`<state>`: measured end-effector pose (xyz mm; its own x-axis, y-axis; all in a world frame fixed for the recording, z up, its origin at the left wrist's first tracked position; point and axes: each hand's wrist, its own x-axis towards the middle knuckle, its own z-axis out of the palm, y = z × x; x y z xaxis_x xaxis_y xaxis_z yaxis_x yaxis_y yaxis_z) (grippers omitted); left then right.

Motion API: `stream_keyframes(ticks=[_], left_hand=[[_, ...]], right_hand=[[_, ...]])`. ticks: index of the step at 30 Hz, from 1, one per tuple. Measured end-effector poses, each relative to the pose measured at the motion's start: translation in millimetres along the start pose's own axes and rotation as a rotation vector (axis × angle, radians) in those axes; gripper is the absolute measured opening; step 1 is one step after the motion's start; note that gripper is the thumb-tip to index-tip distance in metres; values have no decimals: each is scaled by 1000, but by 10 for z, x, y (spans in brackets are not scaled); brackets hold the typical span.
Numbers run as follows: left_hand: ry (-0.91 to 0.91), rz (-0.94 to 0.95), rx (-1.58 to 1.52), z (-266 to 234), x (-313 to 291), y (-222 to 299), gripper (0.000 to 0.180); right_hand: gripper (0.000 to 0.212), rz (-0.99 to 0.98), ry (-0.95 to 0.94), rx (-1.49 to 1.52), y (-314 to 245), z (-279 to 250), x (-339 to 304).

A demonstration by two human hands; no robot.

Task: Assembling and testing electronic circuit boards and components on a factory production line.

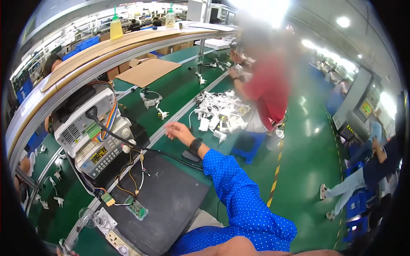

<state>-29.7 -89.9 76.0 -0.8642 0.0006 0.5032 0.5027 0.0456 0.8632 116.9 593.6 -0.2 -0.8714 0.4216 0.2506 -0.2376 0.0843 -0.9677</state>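
One big factory hall, shiny green floor [307,179], yellow-and-black tape lines [277,170] on it, lights glaring overhead. Long green workbench [175,85] with metal strips across it, plus a raised shelf [141,44] carrying squeeze bottles, one with yellow liquid [116,30].

A co-worker in a maroon shirt [267,85] sits on the far side of the adapter pile, near a blue stool [250,147]. On the left there's a stack of test gear: a grey instrument [81,128] with ribbon wires on top, a meter with a lit display [100,158] under it. Black panel [166,192] in front, brown cardboard sheet [149,71] further back. A thick black cable [171,154] cuts across toward the right forearm, so that's kinda in the way. Small wired green circuit board [137,209] lies on the panel.

Right hand [181,133] is over the bench, fingers loosely bent, looks like nothing in it. Left hand [71,253] barely peeks in at the bottom-left edge, can't tell if it's gripping anything.

White adapters [222,111] sit heaped with tangled cords right of that hand; one loose corded adapter [162,114] lies just beyond its fingertips, yellowish patch showing.
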Motion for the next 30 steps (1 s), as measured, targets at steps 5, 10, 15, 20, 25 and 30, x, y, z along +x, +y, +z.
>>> stream_keyframes(ticks=[5, 10, 15, 20, 25, 30], left_hand=[[-214, 13, -226, 331, -90, 207, 51], [-445, -5, -441, 792, -105, 439, 46], [-711, -38, -685, 1336, -161, 551, 43], [-617, 122, -498, 1165, -489, 793, 40], [-461, 117, -27, 615, -542, 361, 52], [-567, 137, 245, 573, -486, 138, 57]], right_hand=[[17, -329, 44, 136, -615, 460, -52], [25, -51, -619, 252, -1287, 1697, -420], [43, -116, -888, 357, -821, 2558, -769], [49, 422, -1365, 776, -752, 2792, -1252], [32, 415, -1509, 254, -962, 2157, -1348], [33, 266, -929, 398, -1085, 1650, -1090]])
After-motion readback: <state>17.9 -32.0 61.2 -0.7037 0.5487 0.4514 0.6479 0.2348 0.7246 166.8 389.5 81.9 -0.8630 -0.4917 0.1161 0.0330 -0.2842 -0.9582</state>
